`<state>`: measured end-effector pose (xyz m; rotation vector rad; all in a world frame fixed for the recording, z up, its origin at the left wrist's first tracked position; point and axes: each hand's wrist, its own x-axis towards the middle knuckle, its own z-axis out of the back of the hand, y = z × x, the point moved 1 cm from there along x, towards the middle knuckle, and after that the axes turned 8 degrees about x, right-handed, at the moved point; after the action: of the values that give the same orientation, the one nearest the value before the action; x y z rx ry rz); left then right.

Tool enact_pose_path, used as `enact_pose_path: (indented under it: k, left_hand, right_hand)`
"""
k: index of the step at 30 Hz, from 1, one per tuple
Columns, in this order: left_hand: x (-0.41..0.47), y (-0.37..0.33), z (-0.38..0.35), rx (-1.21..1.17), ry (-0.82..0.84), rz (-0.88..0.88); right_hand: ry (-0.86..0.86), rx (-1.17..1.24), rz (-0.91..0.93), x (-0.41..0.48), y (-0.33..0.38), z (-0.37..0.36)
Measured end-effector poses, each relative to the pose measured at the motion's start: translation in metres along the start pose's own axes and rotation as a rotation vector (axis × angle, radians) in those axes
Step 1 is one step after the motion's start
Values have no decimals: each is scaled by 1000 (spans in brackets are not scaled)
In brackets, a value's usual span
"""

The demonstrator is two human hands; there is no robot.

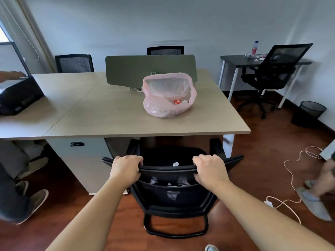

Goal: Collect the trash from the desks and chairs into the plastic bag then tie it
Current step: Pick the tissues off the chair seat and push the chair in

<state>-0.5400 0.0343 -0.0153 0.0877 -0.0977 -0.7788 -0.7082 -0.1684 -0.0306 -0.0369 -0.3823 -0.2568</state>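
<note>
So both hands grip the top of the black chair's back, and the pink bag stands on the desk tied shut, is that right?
Not quite: the pink bag on the desk is open, not tied, its mouth gaping in the head view. The left hand and right hand do grip the chair's back.

A translucent pale pink is shown by the plastic bag (pixel 169 96) at the centre of the frame, and a red packet (pixel 177 101) is seen inside it. The table (pixel 108 113) is finished in light beige wood grain, and the divider panel (pixel 150 68) in grey-green. The chair (pixel 172 194) at lower centre is covered in black mesh, with a white scrap (pixel 175 164) on it. The floor (pixel 262 160) is coloured reddish brown. At the right, a black mesh bin (pixel 310 110) and a pale pink cable (pixel 291 171) are seen.
</note>
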Motion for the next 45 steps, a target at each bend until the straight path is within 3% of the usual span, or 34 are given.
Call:
enact_pose_path:
  k: [3,5,8,11,16,22,30,40,45]
  left_hand:
    - [-1,3,12,-94,173,9]
    - [5,8,20,-239,389,2]
    - [14,4,35,-650,638,7]
    - [27,-13,33,-716,568,24]
    - [61,-52,19,-679,338,63]
    - [132,-99,11,-507,382,58]
    - [202,-158,-25,-364,519,284]
    - [197,-154,-57,-327,619,540]
    - [195,-140,-78,-349,713,596]
  right_hand:
    - [30,1,22,-4,5,8]
    - [152,82,9,-6,2,16]
    - [260,445,-82,-5,-11,36]
    - [211,862,-278,2,-36,46]
    - [105,815,-440,28,-89,40]
    - [267,837,-523,63,-173,-10]
    - [606,820,-271,121,-246,-82]
    - [948,794,85,169,-209,-145]
    - [1021,704,269,182,-180,-172]
